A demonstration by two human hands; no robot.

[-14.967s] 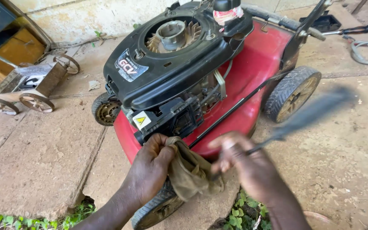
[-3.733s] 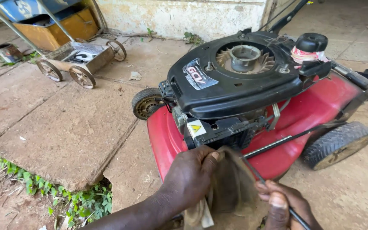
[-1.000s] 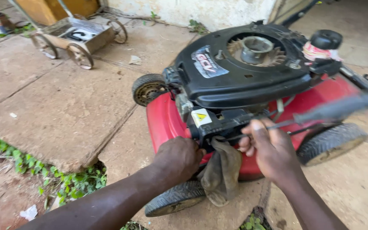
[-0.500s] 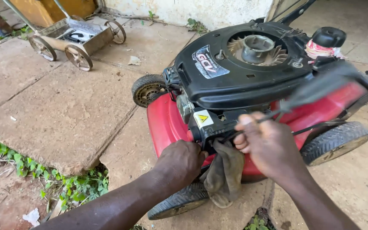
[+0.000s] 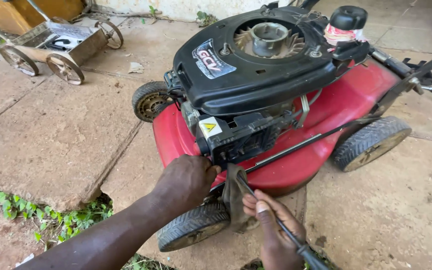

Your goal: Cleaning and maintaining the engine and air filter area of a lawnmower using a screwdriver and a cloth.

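Your left hand (image 5: 188, 180) rests curled against the near side of the red lawnmower (image 5: 326, 110), its fingers pressed to the deck edge just below the black engine block and beside the yellow warning sticker (image 5: 209, 127); the grip there is closed loosely on the machine's edge, though you cannot tell from this angle whether anything is pinched inside it. Your right hand (image 5: 273, 230) sits lower and nearer to you, its grip clamped on the thin shaft of a screwdriver (image 5: 271, 215), with the dark handle end running off toward the bottom edge and the tip reaching up toward the underside of the engine. A drab, greasy rag (image 5: 233, 195) hangs between your two hands, draped down from the deck and touching your right fingers. The mower stands on cracked concrete paving (image 5: 56, 140), its black engine cover (image 5: 256, 65) with the open recoil fan on top, a black fuel cap (image 5: 347, 17) at the far right, and a long thin rod (image 5: 296, 147) slanting across the red deck. The near front wheel (image 5: 193, 227) lies just below your left wrist. Well apart, at the upper left, stands a small rusty wheeled cart (image 5: 58, 47), and weeds (image 5: 51, 225) grow along the slab edge.
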